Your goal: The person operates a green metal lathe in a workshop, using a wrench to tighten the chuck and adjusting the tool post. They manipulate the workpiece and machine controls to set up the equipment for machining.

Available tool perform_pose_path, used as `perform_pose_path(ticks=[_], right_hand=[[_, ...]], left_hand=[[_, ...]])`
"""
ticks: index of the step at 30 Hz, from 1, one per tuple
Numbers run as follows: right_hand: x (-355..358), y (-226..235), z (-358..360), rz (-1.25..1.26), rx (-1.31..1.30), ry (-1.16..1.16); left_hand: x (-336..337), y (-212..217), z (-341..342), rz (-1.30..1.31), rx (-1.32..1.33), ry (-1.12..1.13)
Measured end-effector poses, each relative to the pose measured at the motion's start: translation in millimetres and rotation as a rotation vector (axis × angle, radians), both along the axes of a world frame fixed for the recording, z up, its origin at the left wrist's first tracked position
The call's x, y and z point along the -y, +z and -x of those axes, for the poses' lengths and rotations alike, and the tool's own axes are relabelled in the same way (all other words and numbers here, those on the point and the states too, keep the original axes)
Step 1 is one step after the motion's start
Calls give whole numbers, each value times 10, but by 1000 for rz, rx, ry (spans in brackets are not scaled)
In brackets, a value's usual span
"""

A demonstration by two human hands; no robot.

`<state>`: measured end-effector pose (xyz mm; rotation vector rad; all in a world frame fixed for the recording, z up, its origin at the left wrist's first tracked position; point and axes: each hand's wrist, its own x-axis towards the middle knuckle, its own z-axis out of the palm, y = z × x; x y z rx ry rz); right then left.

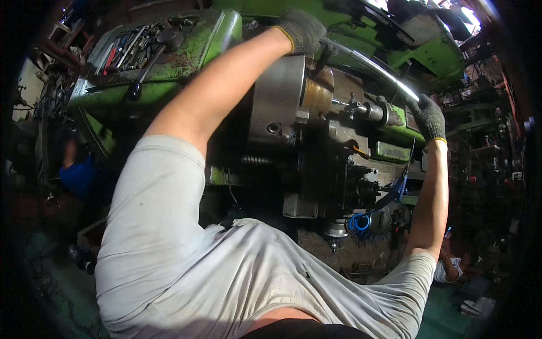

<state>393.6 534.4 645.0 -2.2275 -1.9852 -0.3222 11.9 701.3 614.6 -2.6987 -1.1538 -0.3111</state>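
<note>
Both my hands wear dark grey knit gloves with yellow cuffs, and my arms reach far forward over a green metal lathe. A long shiny metal bar [375,65] slants between them above the machine. At its far left end my left hand [303,32] is closed, its fingertips mostly hidden behind the glove's back. My right hand [427,117] is closed around the nearer right end. Below the bar sits the big steel lathe chuck [275,101], with a brownish round workpiece [318,93] against its right face. My left forearm passes over the chuck's upper left.
Wrenches and other hand tools [127,51] lie on the green headstock [192,59], beside a black-knobbed lever [135,90]. The lathe carriage [355,186] and a blue coiled hose [359,222] are at centre right. A person in blue [79,174] is at left, another person [450,265] at lower right.
</note>
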Motion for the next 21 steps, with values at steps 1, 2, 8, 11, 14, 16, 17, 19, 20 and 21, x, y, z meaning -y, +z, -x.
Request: perform_pose_path(ticks=[1, 2, 8, 11, 14, 16, 17, 19, 20, 21], right_hand=[[-15, 3, -3, 8, -22, 1], [-34, 15, 12, 3, -6, 16], [-125, 2, -67, 24, 75, 7], [-58, -103, -42, -21, 102, -1], [-45, -102, 1, -43, 110, -29], [44, -71, -45, 17, 90, -114], [64, -64, 34, 57, 81, -138], [91, -31, 357, 39, 81, -154], [165, 46, 565, 21, 89, -168], [333, 46, 688, 20, 84, -198]], left_hand=[[47, 41, -22, -16, -3, 12], [14, 30, 8, 24, 1, 19], [-37, 5, 59, 35, 32, 48], [142, 134, 58, 127, -39, 35], [20, 51, 3, 74, 77, 32], [-24, 39, -38, 91, 96, -8], [-20, 9, 4, 110, 107, -9], [-134, 102, 207, 128, 17, -49], [-277, 73, 189, 159, -1, -101], [-343, -58, 132, 203, -33, -168]])
